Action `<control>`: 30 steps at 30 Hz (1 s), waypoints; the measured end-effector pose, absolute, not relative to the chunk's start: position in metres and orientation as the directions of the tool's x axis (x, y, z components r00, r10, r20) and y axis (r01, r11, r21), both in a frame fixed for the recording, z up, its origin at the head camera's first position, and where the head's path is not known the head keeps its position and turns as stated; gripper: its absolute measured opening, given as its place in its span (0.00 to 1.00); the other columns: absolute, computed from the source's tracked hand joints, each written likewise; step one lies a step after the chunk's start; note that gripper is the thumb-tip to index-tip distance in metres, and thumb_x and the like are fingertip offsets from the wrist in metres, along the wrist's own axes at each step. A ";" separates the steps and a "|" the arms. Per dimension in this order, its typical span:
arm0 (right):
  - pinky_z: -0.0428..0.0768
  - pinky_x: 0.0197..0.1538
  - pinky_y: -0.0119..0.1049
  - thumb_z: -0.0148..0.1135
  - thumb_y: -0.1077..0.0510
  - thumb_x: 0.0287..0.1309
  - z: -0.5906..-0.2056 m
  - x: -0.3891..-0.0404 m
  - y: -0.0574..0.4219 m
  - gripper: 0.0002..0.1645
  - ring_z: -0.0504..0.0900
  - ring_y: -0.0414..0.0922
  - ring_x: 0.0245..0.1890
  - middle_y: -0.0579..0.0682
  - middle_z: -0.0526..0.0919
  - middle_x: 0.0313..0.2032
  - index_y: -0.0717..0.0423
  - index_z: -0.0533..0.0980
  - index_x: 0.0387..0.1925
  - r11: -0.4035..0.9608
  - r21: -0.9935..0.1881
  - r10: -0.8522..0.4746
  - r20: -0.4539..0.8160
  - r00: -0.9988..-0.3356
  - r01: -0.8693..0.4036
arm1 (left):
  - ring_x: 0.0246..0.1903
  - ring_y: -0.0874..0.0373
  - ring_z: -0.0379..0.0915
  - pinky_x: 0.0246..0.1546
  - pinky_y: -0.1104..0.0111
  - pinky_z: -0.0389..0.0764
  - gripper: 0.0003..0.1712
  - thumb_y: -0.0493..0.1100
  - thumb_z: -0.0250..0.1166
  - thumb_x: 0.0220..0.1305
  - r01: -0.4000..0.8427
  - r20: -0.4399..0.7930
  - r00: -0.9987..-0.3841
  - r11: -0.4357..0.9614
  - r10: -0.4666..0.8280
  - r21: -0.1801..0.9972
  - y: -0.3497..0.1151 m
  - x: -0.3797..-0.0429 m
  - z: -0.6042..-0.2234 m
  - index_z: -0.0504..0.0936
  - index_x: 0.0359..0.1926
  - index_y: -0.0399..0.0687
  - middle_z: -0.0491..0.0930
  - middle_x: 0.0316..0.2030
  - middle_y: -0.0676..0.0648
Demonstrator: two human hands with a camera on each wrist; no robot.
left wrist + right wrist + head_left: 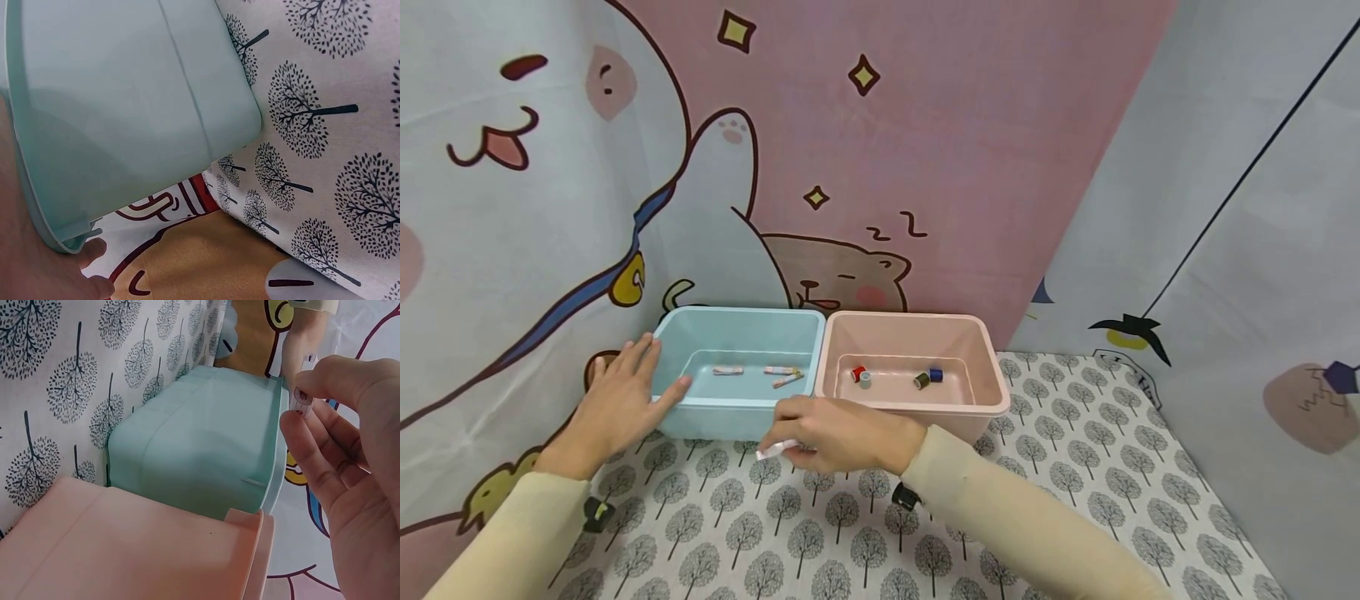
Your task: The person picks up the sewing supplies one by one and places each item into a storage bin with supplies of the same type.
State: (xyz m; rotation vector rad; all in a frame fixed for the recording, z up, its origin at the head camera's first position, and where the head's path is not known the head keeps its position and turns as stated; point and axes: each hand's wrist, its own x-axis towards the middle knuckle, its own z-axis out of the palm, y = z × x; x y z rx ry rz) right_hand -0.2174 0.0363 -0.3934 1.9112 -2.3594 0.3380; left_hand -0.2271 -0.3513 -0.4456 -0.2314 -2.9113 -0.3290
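My left hand (pixel 617 407) rests at the left rim of a light blue plastic bin (pixel 722 421), fingers spread and thumb over the near corner. In the left wrist view its fingertips (pixel 94 251) show past the rim. My right hand (pixel 835 429) is in front of the bins, near where they meet, and pinches a slim white stick (pixel 777 450) between thumb and fingers. The right wrist view shows printed marks on this small stick (pixel 303 401) and a dark end. Several similar slim sticks (pixel 781 370) lie on the blue bin's floor.
A pink bin (pixel 917 408) stands right beside the blue one, holding several small thread spools, among them a red spool (pixel 857 373) and a blue spool (pixel 936 375). A tree-print cloth (pixel 865 542) covers the table. Behind the bins hangs a cartoon-print curtain (pixel 970 167).
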 end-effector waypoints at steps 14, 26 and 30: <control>0.83 0.62 0.16 0.74 0.60 0.80 -0.387 -0.232 0.032 0.20 0.91 0.40 0.58 0.47 0.90 0.63 0.48 0.89 0.68 0.217 -0.172 -0.943 0.218 -0.252 -0.961 | 0.88 0.12 0.45 0.83 0.13 0.43 0.61 0.74 0.50 0.90 0.170 0.205 -0.970 0.964 0.128 0.205 -0.349 -0.229 -0.442 0.50 0.92 0.24 0.48 0.92 0.20; 0.83 0.62 0.15 0.75 0.61 0.79 -0.377 -0.243 0.022 0.21 0.92 0.41 0.58 0.49 0.90 0.66 0.49 0.89 0.69 0.212 -0.188 -0.941 0.225 -0.253 -0.959 | 0.88 0.12 0.45 0.83 0.13 0.43 0.62 0.74 0.50 0.90 0.164 0.198 -0.972 0.966 0.124 0.201 -0.350 -0.228 -0.442 0.49 0.92 0.24 0.47 0.92 0.21; 0.83 0.60 0.14 0.73 0.63 0.80 -0.375 -0.248 0.020 0.20 0.91 0.39 0.53 0.50 0.90 0.62 0.52 0.89 0.68 0.178 -0.230 -0.940 0.247 -0.234 -0.957 | 0.88 0.12 0.46 0.83 0.13 0.43 0.61 0.74 0.50 0.90 0.163 0.198 -0.973 0.966 0.123 0.201 -0.350 -0.227 -0.442 0.50 0.92 0.24 0.48 0.92 0.20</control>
